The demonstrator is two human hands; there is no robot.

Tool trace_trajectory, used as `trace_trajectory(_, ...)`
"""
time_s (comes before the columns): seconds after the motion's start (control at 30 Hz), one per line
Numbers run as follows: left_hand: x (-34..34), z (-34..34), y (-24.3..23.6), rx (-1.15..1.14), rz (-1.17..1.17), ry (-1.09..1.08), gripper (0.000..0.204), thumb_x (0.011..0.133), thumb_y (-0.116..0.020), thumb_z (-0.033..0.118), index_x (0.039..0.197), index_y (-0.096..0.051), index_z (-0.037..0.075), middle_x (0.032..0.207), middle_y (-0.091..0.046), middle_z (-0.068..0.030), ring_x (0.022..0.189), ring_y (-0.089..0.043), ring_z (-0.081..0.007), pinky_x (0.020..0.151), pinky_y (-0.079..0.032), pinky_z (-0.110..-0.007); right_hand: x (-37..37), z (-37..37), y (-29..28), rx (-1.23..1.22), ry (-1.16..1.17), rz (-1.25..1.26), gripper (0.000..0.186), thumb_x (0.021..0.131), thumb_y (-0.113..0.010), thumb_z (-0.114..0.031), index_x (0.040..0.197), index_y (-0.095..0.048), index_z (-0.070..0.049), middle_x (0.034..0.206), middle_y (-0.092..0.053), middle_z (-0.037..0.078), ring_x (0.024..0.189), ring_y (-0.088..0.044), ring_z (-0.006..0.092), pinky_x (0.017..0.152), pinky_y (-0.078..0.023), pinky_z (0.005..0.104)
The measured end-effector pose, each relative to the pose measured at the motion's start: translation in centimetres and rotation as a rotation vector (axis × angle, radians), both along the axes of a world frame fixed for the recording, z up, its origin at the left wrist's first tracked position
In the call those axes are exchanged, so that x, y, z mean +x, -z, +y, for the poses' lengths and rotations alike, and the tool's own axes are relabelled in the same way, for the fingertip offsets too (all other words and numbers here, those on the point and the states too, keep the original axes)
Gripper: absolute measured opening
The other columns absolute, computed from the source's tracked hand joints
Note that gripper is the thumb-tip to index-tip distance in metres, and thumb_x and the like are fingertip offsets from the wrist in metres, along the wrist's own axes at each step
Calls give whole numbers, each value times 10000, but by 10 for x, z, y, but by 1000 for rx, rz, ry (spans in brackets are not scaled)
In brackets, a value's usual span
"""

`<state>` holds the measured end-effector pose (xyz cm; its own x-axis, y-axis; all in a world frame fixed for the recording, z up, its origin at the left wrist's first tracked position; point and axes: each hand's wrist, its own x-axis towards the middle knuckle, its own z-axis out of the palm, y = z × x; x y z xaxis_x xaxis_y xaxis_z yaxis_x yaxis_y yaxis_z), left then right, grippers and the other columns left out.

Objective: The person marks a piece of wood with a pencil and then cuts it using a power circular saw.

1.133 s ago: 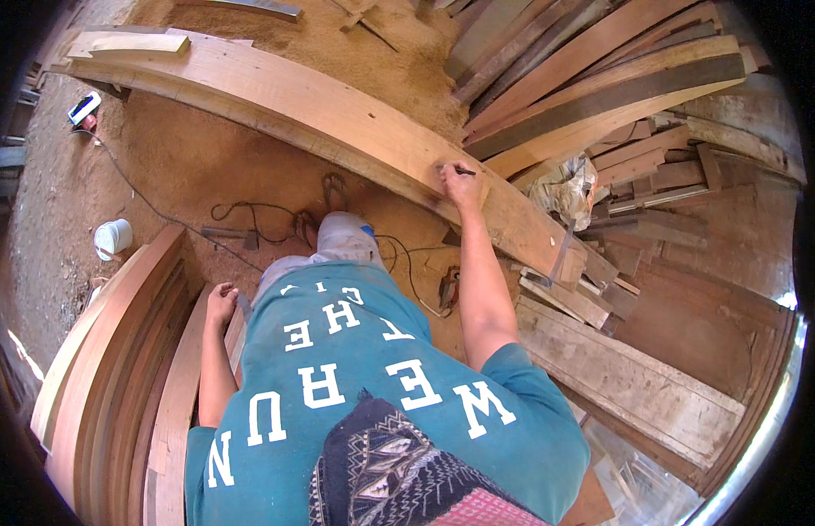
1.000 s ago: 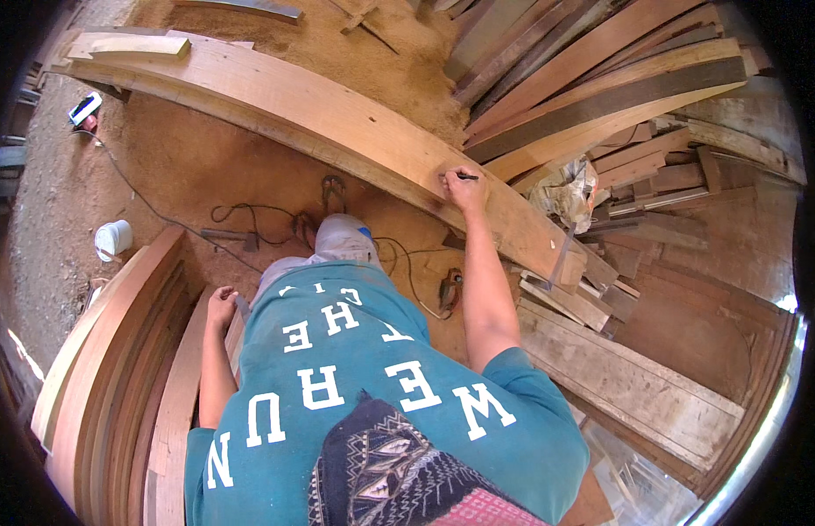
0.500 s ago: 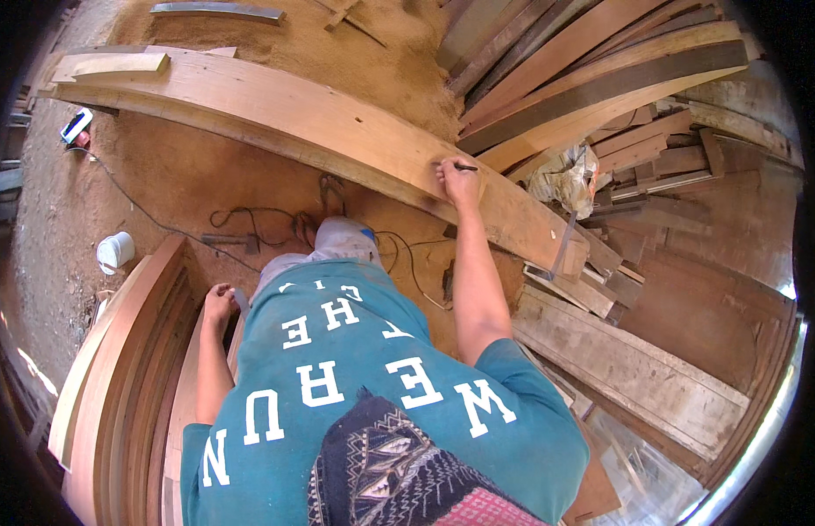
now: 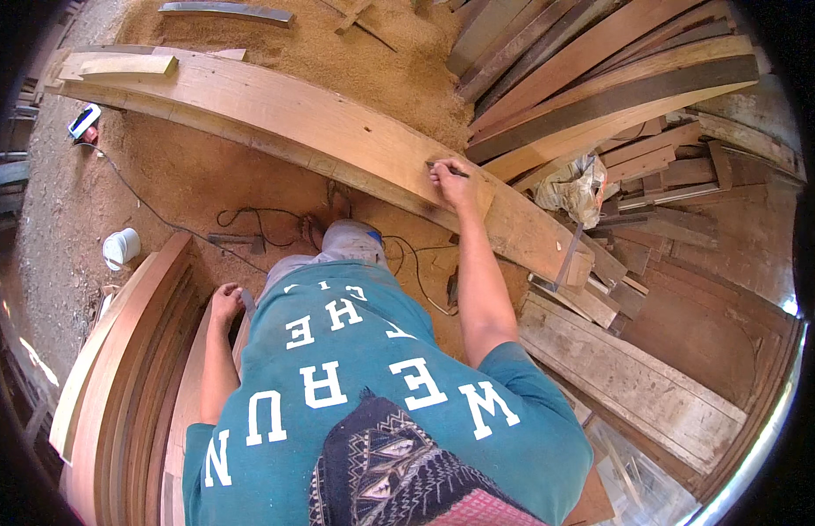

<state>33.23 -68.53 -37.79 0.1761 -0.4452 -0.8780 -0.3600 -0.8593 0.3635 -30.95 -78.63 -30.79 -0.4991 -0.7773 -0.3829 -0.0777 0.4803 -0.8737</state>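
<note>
My right hand (image 4: 450,181) rests on a long pale wooden board (image 4: 294,98) and grips a dark pen (image 4: 461,174). The pen's tip is hidden by my fingers, so I cannot tell whether it touches the wood. Low at my left side, my left hand (image 4: 226,304) is closed round a thin grey strip (image 4: 248,303), mostly hidden beside my shirt. A short light offcut (image 4: 127,66) lies on the board's far left end. A clear plastic bag (image 4: 572,188) is just beyond the board, right of my right hand.
Stacked curved planks (image 4: 127,351) stand at my left, near a white bucket (image 4: 121,249). A cable (image 4: 145,206) runs over the sawdust floor from a red-and-white power tool (image 4: 85,124). More planks (image 4: 618,96) lean at the far right; a wide worn board (image 4: 631,377) lies at my right.
My right hand has shifted slightly left along the board, still gripping the pen. My left hand stays low with the grey strip. The whole view has shifted a little.
</note>
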Motion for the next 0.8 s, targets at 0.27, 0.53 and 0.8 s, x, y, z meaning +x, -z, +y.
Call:
trace_trajectory(0.27,32,36,51,15,120,-120,305,1027,-650,94,1324,-667,22,1020,-725,-79,757,-654,-142,664,-546,-301,18,-6,3,14,41,-97,133,1028,-695,-151,1013,-728,-23,878,-754,63,765,-705,122,693,-585,282)
trace_trajectory(0.53,10,3,10,48,27,-65,308,1036,-663,133,1329,-668,38,1076,-722,-68,796,-658,-141,662,-542,-298,41,-14,19,-32,45,-69,155,1033,-692,-159,1000,-753,-21,847,-751,47,751,-693,108,673,-568,273)
trace_trajectory(0.8,39,8,29,-2,19,-85,342,1038,-678,180,1351,-668,42,1133,-730,-66,829,-657,-156,677,-537,-296,53,-23,-12,-48,1,396,143,1028,-682,-124,994,-736,4,865,-735,52,766,-675,123,712,-556,278)
